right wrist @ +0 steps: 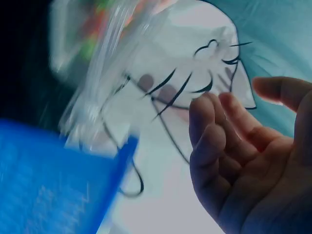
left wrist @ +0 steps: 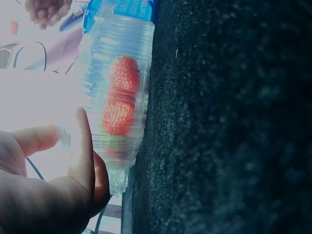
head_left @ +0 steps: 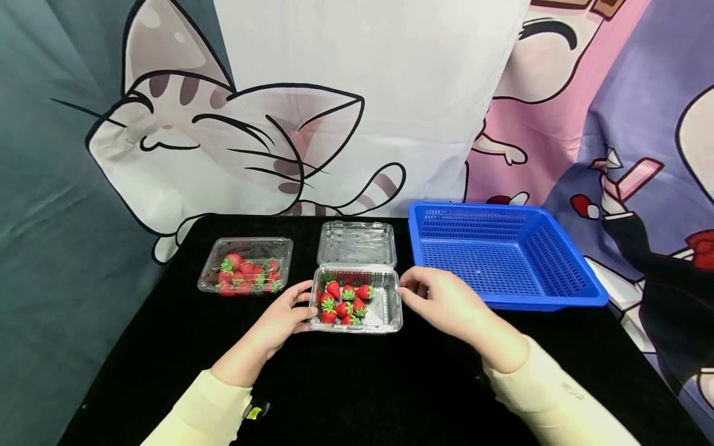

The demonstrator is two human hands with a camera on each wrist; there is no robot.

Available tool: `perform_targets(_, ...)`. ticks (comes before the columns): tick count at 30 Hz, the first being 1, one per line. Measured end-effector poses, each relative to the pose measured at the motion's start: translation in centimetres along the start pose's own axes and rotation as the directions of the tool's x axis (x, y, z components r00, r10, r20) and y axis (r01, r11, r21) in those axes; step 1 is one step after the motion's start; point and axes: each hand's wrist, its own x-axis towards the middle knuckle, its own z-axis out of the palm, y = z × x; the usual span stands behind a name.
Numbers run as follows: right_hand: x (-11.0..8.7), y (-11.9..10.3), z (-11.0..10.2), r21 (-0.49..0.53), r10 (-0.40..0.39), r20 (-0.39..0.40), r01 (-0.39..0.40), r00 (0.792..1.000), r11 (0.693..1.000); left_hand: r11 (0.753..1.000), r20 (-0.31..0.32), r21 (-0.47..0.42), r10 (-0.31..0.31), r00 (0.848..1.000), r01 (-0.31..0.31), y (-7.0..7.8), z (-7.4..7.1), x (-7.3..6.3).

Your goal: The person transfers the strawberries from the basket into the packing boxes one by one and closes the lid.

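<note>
A clear plastic clamshell box (head_left: pixel 385 317) stands with its lid (head_left: pixel 357 244) folded back, its tray facing up. Several strawberries (head_left: pixel 344 308) lie mostly in the left part of the tray; two show through the wall in the left wrist view, where a strawberry (left wrist: pixel 118 117) is near the fingers. My left hand (head_left: pixel 284 319) holds the box's left edge, thumb at the rim and fingers along the outside. Beside the right edge is my right hand (head_left: pixel 446 303), its fingers loosely bent. In the right wrist view that hand (right wrist: pixel 253 161) has nothing between thumb and fingers.
To the left sits a closed clear box (head_left: pixel 281 248) with strawberries inside. A blue plastic basket (head_left: pixel 502 305) stands at the back right. Black cloth (head_left: pixel 357 384) covers the table, and a printed curtain (head_left: pixel 424 93) hangs behind it.
</note>
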Motion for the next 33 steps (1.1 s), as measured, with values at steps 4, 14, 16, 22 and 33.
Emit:
perform_targets(4, -0.4, 2.1, -2.8, -0.044, -0.011, 0.092, 0.015, 0.996, 0.999, 1.0, -0.001, 0.0, -0.002, 1.0, 0.002, 0.0, 0.0, 0.1)
perform_targets(14, 1.8, 6.6, -8.8, -0.224, 0.004, 0.339, 0.077, 0.941, 0.972, 1.0, -0.014, 0.027, 0.002, 1.0, -0.002, 0.0, -0.2, -0.2)
perform_targets(16, 2.6, 7.4, -9.4, -0.257, 0.029, 0.397, 0.081, 0.918, 0.963, 1.0, -0.012, 0.024, 0.001, 1.0, -0.001, -0.1, -0.1, -0.1)
perform_targets(22, 5.2, 9.5, -8.9, -0.369, 0.068, 0.518, 0.151, 0.853, 0.917, 1.0, -0.006, 0.009, -0.004, 1.0, 0.004, -0.2, -0.1, -0.1)
perform_targets(33, 7.2, 11.0, -6.8, -0.441, 0.276, 0.701, 0.096, 0.658, 0.892, 1.0, 0.007, -0.006, 0.008, 1.0, -0.008, 0.0, -0.2, 0.0)
